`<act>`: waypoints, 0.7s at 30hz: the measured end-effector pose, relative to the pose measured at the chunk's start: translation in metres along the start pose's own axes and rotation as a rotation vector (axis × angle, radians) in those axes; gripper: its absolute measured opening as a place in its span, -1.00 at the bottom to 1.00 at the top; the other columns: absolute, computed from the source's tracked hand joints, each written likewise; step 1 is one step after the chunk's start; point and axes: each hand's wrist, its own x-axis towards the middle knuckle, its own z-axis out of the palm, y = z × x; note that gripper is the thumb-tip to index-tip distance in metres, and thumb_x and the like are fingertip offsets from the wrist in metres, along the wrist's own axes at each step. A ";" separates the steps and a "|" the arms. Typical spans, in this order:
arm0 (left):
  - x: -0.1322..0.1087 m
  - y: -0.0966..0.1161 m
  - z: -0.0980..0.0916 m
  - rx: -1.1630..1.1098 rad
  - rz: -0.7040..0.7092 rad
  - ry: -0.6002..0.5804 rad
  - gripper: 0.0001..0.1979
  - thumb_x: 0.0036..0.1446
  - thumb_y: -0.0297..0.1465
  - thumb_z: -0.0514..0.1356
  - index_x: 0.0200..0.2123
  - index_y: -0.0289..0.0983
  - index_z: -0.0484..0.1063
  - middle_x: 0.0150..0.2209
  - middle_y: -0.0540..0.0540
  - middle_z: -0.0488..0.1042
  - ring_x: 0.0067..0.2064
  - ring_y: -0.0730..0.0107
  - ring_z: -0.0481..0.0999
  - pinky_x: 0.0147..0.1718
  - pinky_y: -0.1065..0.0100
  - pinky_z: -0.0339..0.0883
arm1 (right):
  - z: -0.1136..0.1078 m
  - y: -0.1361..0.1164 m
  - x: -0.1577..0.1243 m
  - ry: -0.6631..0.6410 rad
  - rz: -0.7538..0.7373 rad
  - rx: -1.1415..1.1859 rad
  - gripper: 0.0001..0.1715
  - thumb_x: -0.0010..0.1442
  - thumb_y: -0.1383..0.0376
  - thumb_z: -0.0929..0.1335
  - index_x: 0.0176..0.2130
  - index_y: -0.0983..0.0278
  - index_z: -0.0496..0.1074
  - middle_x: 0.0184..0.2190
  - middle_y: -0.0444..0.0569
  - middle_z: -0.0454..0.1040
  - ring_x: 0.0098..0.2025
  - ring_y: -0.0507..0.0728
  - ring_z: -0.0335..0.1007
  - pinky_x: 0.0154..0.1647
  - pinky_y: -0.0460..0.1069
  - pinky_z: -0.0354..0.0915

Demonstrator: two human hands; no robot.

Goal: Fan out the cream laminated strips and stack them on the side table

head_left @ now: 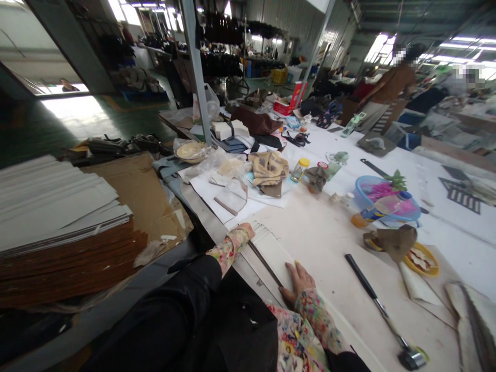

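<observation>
A narrow stack of white sheets point(270, 249) with a dark lower edge lies on the table near its front edge. My left hand point(244, 232) is closed on the far end of the stack, its fingertips partly hidden. At the near end, my right hand point(300, 281) rests with its fingers stretched out and thumb apart, touching the stack and the tabletop. To the right of my right hand lies a hammer point(382, 307) with a black handle and metal head.
A yellow dish point(428, 261) and a blue basin point(362, 188) with a bottle point(382, 206) stand on the right. Ahead are a yellow-lidded jar point(300, 170) and patterned cloth point(268, 168). Large stacked sheets point(58, 201) lie to the left. Another person point(395, 82) stands farther off.
</observation>
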 end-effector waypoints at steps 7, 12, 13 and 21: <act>0.007 -0.005 0.012 -0.050 0.031 0.011 -0.80 0.02 -0.36 0.10 -0.30 -0.30 0.43 -0.29 -0.07 0.49 -0.25 0.40 0.44 -0.26 0.44 0.27 | -0.001 -0.001 0.000 -0.010 0.007 -0.009 -0.10 -0.10 0.06 0.32 0.19 0.10 -0.01 0.23 0.01 -0.07 0.22 0.19 -0.08 0.16 0.08 -0.07; 0.009 -0.011 0.021 -0.090 0.077 0.033 -0.82 0.01 -0.35 0.11 -0.31 -0.26 0.43 -0.30 -0.01 0.49 -0.25 0.44 0.42 -0.26 0.46 0.26 | 0.002 0.005 -0.005 0.020 -0.011 -0.021 -0.11 -0.08 0.06 0.31 0.20 0.12 -0.02 0.23 0.02 -0.08 0.21 0.20 -0.06 0.16 0.09 -0.05; 0.009 -0.012 0.022 -0.096 0.083 0.033 -0.82 0.00 -0.34 0.13 -0.32 -0.26 0.44 -0.31 -0.01 0.49 -0.27 0.44 0.42 -0.27 0.46 0.27 | 0.002 0.006 -0.006 0.024 -0.016 -0.021 -0.11 -0.08 0.06 0.31 0.20 0.13 -0.02 0.23 0.02 -0.07 0.21 0.20 -0.06 0.15 0.09 -0.04; -0.003 -0.008 0.023 -0.072 0.115 0.101 -0.89 -0.04 -0.33 0.16 -0.44 -0.24 0.41 -0.30 -0.01 0.47 -0.23 0.36 0.41 -0.10 0.30 0.21 | 0.004 0.009 -0.008 -0.006 0.016 -0.012 -0.12 -0.08 0.05 0.30 0.20 0.13 0.00 0.23 0.02 -0.07 0.21 0.20 -0.06 0.15 0.10 -0.04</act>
